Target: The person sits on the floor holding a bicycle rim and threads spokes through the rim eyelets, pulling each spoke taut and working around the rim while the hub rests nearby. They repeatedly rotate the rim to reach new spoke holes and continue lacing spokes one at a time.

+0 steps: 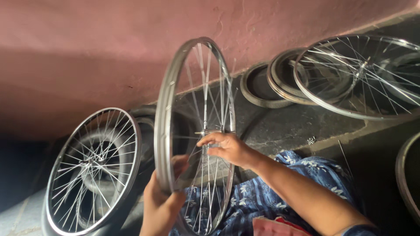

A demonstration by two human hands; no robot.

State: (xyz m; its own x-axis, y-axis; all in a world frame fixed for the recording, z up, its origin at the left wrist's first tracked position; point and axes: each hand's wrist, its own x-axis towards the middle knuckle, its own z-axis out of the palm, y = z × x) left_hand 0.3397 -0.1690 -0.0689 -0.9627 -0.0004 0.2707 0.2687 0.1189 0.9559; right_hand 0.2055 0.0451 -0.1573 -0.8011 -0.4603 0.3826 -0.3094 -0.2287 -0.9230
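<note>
**Head cam: bare spoked rim held upright in both hands**

Head view, only feed I have.

- I've got a bare bicycle wheel rim [162,118] upright in front of me, seen nearly edge-on, above my lap. No tyre on it. Spokes and hub axle [202,132] visible through the middle.
- My left hand [161,202] is closed around the rim's lower near edge, thumb over the rim wall, palm underneath.
- My right hand [227,148] is in at the hub, fingers curled and pinched among the spokes just beside the axle end. Can't tell if it grips a spoke or the hub itself; motion blur there.
- Blue floral cloth [271,192] over my lap below the wheel; a red-pink patch of fabric at the bottom edge.
- Left of me: a second spoked wheel [94,168] leaning against the pink wall [109,48], a dark tyre behind it.
- Right, on the dark stone ledge [284,126]: another spoked wheel [363,74] lying tilted over two stacked tyres [271,87].
- Far right edge: part of one more rim [404,175], mostly cut off.
</note>
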